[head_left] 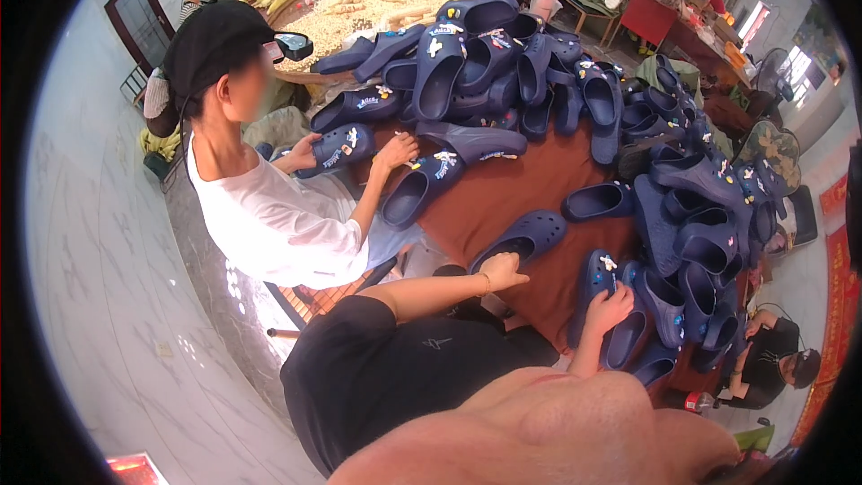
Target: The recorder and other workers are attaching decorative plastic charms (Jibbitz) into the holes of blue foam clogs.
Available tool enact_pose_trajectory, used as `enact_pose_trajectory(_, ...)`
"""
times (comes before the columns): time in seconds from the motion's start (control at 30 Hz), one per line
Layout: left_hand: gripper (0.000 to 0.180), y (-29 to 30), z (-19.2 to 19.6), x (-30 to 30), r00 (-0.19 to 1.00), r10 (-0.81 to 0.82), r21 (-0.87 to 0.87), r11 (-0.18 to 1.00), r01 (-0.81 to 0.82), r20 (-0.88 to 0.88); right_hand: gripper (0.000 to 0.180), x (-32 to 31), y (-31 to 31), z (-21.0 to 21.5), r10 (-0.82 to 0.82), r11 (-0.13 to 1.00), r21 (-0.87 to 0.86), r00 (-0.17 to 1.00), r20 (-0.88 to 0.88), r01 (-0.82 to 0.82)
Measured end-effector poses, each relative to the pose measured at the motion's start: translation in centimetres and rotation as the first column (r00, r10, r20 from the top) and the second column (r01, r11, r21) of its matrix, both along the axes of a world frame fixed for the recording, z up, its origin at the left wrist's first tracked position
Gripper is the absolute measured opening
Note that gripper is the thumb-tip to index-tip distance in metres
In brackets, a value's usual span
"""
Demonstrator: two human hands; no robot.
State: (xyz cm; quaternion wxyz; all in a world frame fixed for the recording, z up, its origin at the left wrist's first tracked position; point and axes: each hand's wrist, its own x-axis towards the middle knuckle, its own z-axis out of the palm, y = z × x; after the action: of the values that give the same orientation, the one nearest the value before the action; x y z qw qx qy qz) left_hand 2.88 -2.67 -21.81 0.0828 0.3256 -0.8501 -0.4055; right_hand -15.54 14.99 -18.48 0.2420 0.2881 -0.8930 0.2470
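On the brown-covered table, a plain navy clog (536,232) lies with its holed toe away from me. My left hand (503,271) is closed at its heel edge, fingers curled and partly hidden. To the right, a second navy clog (591,280) carries small coloured charms on its top. My right hand (610,307) is closed over the side of that clog, its fingertips near the charms. Another loose navy clog (596,201) rests just beyond, between my hands and the heap.
A big heap of navy clogs (485,58) with charms covers the far side, and more clogs (691,216) pile up at right. On my left a person in a white shirt (269,216) works on a clog (341,148). Farther back, people sit near a table of corn (346,0).
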Motion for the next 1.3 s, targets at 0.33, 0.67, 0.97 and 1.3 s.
enact_pose_trajectory(0.33,0.017,-3.9,-1.1,0.6,0.988,-0.128,-0.440,0.885,0.155,0.090,0.033,-5.2,-0.5,-2.8,0.171,0.963,0.156,0.945,0.280,-0.221)
enact_pose_trajectory(0.67,0.041,-5.2,-2.2,-0.3,0.970,-0.107,-0.145,0.987,0.077,-0.217,0.022,-7.8,3.9,-3.2,0.057,0.986,-0.166,0.911,0.408,0.012)
enact_pose_trajectory(0.97,0.039,-3.8,-2.1,-3.1,0.985,-0.050,0.025,0.998,0.055,-0.167,0.029,-8.0,-3.5,-3.5,0.123,0.987,0.066,0.946,0.301,-0.150)
enact_pose_trajectory(1.3,0.045,-3.3,-1.9,-2.0,0.979,-0.096,0.205,0.970,0.132,-0.180,0.031,-8.7,-7.0,-0.4,-0.110,0.849,0.509,0.896,0.430,-0.140)
